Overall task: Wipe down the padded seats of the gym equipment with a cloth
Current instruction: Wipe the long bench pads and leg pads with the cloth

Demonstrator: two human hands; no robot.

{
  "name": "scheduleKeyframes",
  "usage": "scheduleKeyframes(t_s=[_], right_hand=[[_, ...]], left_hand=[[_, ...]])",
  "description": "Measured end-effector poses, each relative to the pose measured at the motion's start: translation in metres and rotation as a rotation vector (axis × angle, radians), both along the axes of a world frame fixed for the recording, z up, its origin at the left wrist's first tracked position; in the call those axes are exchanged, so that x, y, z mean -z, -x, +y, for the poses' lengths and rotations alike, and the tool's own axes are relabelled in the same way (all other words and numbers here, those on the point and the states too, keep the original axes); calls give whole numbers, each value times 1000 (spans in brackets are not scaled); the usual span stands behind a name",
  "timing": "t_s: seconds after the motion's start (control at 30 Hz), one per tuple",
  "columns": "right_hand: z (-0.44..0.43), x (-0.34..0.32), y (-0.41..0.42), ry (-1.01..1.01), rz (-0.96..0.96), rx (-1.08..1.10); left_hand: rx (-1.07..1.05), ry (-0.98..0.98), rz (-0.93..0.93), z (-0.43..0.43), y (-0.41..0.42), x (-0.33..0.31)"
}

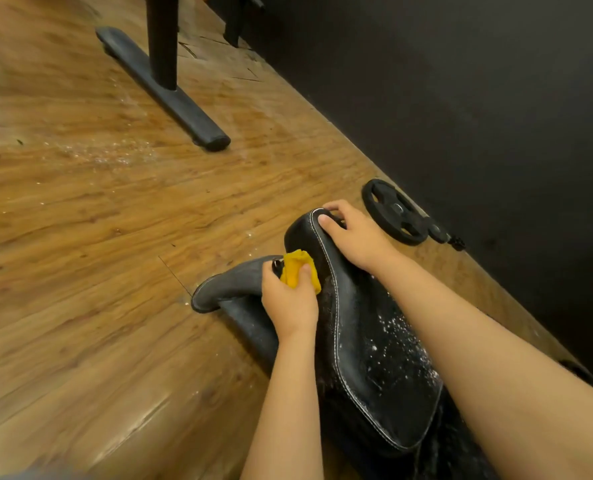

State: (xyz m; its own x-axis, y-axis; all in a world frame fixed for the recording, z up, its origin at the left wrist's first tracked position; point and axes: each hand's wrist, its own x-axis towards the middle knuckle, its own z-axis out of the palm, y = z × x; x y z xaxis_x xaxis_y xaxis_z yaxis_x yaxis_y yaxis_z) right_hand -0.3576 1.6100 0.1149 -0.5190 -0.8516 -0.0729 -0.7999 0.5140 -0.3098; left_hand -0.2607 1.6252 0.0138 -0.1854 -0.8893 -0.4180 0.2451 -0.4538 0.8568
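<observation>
As left hand (289, 303) pinches one cloth (297, 267) (yellow), right hand (354, 234) grips one seat (369, 327).

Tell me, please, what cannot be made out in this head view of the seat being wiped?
1. Seat: near end cut off by the bottom edge; its right side is covered by the forearm.
2. Seat's far tip: covered by the right hand.
3. Cloth: partly hidden in the left hand.
4. Post: top cut off by the upper edge.
5. Weight plate: markings too small and dark.
</observation>
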Motion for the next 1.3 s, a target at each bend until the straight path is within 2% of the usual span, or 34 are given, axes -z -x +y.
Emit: scheduleKeyframes(t_s=[0.13,0.4,0.53,0.67,0.8,0.97,1.13,1.3], right_hand=[[14,-13,-1,-50,-20,-16],[86,-6,-24,144,138,-22],[104,9,-37,188,223,-64],[105,28,-48,264,204,-15],[106,39,-52,316,228,19],[105,38,-51,327,196,16],[107,38,-51,342,186,23],[108,37,-53,345,168,17]], left_hand=[[87,38,44,10,-12,-4],[367,286,-14,20,-36,-32],[362,378,-79,20,-36,-33],[281,451,-194,11,-20,-33],[142,367,-155,-10,-8,-32],[131,314,-139,-22,-8,-18],[343,152,78,-2,-23,-8],[649,214,146,9,-57,-13]])
